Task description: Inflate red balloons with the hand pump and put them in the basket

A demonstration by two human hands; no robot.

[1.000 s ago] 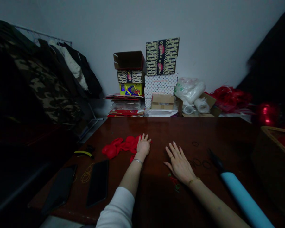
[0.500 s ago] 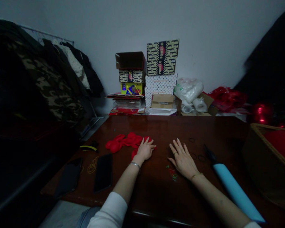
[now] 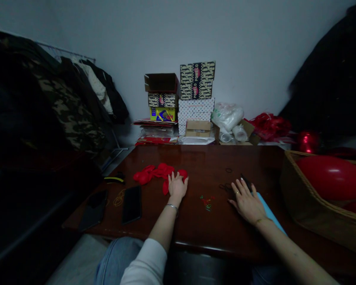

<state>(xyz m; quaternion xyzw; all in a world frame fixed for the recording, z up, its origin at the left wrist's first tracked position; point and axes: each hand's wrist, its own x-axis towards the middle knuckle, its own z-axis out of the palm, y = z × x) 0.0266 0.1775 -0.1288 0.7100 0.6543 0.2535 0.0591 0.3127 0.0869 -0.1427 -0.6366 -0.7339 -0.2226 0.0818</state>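
Note:
My left hand (image 3: 177,187) lies with its fingers spread over the near right end of a pile of limp red balloons (image 3: 161,170), touching them. To the right, my right hand (image 3: 249,204) is open, palm down, and covers part of a balloon pump (image 3: 271,215) with a light blue barrel and a black nozzle. Whether its fingers touch the pump is unclear. Between my hands lie small green and red rubber bands (image 3: 207,202). Dark rings (image 3: 225,188) rest just left of my right fingertips.
A woven basket (image 3: 287,190) with an inflated red balloon (image 3: 334,176) stands at the right. On the left lie two dark phones or tablets (image 3: 132,204), yellow bands (image 3: 118,198) and a yellow-handled tool (image 3: 114,179). Stacked boxes (image 3: 195,111) stand behind the table.
My right hand has moved right, from beside the small bands to over the pump. My left hand stays at the red balloons. The view has turned right, showing more of the basket.

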